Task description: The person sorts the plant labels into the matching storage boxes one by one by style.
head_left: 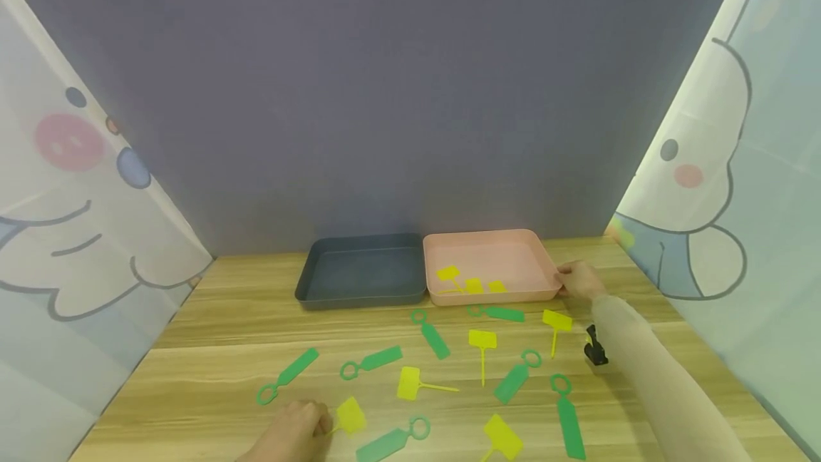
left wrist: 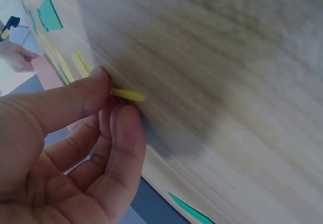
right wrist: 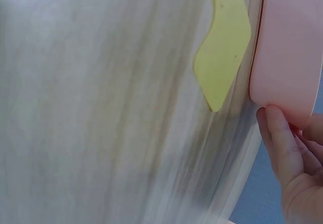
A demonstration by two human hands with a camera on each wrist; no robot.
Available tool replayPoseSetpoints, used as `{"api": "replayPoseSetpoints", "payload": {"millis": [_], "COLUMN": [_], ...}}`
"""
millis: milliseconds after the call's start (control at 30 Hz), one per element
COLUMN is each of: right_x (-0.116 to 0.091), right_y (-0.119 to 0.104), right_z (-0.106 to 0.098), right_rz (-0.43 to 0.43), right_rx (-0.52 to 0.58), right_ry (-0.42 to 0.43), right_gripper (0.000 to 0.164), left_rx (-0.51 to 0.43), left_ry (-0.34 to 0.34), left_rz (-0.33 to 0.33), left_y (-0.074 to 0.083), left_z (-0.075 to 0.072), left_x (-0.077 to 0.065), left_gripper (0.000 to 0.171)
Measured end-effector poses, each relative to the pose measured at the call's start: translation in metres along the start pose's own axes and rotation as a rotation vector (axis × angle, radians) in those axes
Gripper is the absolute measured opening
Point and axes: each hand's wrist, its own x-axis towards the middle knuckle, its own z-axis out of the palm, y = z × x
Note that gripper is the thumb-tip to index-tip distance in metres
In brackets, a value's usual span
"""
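My left hand (head_left: 291, 430) is low over the near left of the table. Its thumb and a finger pinch the stem of a yellow T-shaped plant label (head_left: 350, 416); in the left wrist view the narrow yellow tip (left wrist: 128, 94) pokes out past the fingertips. At the far right, my right hand (head_left: 580, 280) grips the right wall of the pink tray (head_left: 500, 255), fingers against the outside and thumb at the rim. Several yellow labels (head_left: 449, 273) lie inside that tray. One yellow label (right wrist: 224, 52) lies on the table near the tray in the right wrist view.
A dark blue tray (head_left: 362, 269) stands left of the pink one. Several green ring-ended tags (head_left: 385, 444) and yellow labels (head_left: 408, 383) are spread over the wooden table (head_left: 212, 348). A dark panel (head_left: 410, 91) rises behind; printed curtains (head_left: 51, 234) flank both sides.
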Motion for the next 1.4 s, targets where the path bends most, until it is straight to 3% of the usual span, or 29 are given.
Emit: {"api": "replayPoseSetpoints", "payload": {"millis": [467, 1000, 1400], "right_x": [0.0023, 0.0022, 0.0027], "right_y": [-0.0012, -0.0037, -0.0027], "right_z": [-0.0003, -0.0011, 0.0002], "right_rz": [0.005, 0.009, 0.005], "right_rx": [0.034, 0.025, 0.010], "right_ry": [-0.002, -0.012, -0.022], "right_gripper": [0.034, 0.036, 0.038], "left_rx": [0.012, 0.011, 0.042], "left_ry": [0.015, -0.014, -0.008], "left_rz": [-0.028, -0.048, -0.014], "left_y": [-0.0017, -0.0032, -0.0017], "left_z": [0.0005, -0.0014, -0.0041], "left_x": [0.0004, 0.0007, -0.0004], "left_gripper": [0.008, 0.007, 0.010]}}
